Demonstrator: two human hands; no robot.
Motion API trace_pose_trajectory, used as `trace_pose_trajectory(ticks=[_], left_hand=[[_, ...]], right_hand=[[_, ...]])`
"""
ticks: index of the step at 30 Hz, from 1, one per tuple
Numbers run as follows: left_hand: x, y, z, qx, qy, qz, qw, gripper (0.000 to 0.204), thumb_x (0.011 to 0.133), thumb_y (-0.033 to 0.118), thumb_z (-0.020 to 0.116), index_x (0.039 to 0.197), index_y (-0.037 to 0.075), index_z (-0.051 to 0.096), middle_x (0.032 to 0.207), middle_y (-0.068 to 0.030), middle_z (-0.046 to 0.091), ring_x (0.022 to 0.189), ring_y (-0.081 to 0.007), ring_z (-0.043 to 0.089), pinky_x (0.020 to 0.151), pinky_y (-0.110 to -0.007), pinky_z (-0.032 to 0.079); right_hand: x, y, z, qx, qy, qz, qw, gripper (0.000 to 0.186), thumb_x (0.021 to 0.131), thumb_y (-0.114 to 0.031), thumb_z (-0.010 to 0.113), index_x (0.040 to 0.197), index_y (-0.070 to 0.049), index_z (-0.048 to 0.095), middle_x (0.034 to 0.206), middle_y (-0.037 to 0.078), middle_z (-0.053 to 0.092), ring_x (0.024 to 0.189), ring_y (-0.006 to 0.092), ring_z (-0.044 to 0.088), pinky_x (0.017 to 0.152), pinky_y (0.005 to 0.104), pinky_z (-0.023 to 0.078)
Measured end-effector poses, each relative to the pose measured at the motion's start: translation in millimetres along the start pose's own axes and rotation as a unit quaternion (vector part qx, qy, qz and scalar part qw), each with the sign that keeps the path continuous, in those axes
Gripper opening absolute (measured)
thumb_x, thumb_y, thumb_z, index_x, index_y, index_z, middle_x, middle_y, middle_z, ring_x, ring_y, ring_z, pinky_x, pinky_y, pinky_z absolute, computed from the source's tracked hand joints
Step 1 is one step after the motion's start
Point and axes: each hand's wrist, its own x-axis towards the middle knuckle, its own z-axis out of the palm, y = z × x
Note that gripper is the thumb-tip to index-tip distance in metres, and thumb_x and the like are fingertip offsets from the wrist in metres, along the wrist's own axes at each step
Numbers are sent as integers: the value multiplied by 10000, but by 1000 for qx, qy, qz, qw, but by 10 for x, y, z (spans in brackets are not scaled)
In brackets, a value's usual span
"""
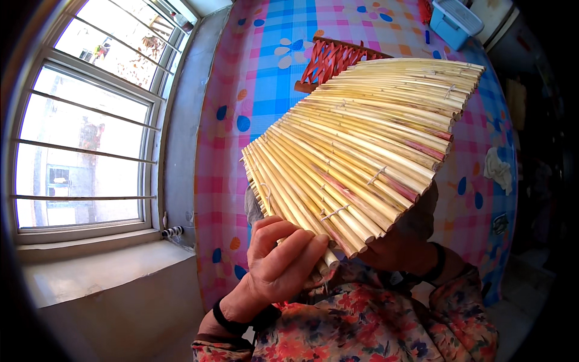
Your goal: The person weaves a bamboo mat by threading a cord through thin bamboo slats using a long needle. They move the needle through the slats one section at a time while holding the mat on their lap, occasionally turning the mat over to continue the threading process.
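A mat of pale yellow reeds, tied with thin string, is held up and tilted above the bed-like surface. Some reeds show reddish streaks. My left hand is closed on the near left corner, thumb and fingers pinching the end reeds. Under the near right edge lies my right hand, in shadow, its fingers hidden by the mat; whether it grips cannot be made out. Dark bands circle both wrists. Something grey shows beneath the mat's left edge, too covered to name.
A checked, flower-printed cloth covers the surface below. Past the mat lies a red woven-strip piece with wooden bars. A blue lidded box stands far right, a white cloth nearer. A barred window is at left.
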Motion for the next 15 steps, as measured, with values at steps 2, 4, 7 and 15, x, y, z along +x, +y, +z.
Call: trace_pose_trajectory(ticks=[2, 4, 7, 15], left_hand=[[31, -3, 4, -6, -1, -4, 1000, 400, 555, 78, 697, 952, 35, 700, 955, -35, 575, 838, -216, 548, 727, -369, 475], [36, 9, 9, -3, 1, -9, 1000, 407, 547, 79, 695, 952, 35, 701, 957, -34, 574, 837, -216, 546, 729, -371, 474], [26, 9, 8, 1, 2, -9, 1000, 416, 539, 80, 695, 953, 36, 701, 959, -34, 573, 837, -218, 545, 730, -371, 473], [29, -8, -20, 1, -15, -10, 1000, 410, 543, 85, 702, 949, 33, 700, 962, -30, 571, 845, -219, 548, 731, -375, 474]], right_hand=[[46, 3, 118, -21, 97, -8, 995, 241, 737, -135, 636, 970, -90, 598, 802, 76, 514, 712, 263, 558, 644, 379, 435], [60, 4, 182, -19, 163, -7, 986, 96, 729, -128, 640, 820, -109, 619, 607, 45, 482, 516, 219, 538, 475, 348, 426], [53, -27, 228, 101, 181, 40, 977, 71, 813, -129, 625, 763, -80, 641, 541, 48, 509, 472, 215, 547, 454, 340, 435], [2, -115, 322, 412, 147, 204, 876, 205, 877, -111, 636, 683, -46, 628, 501, 69, 526, 446, 218, 545, 430, 326, 402]])
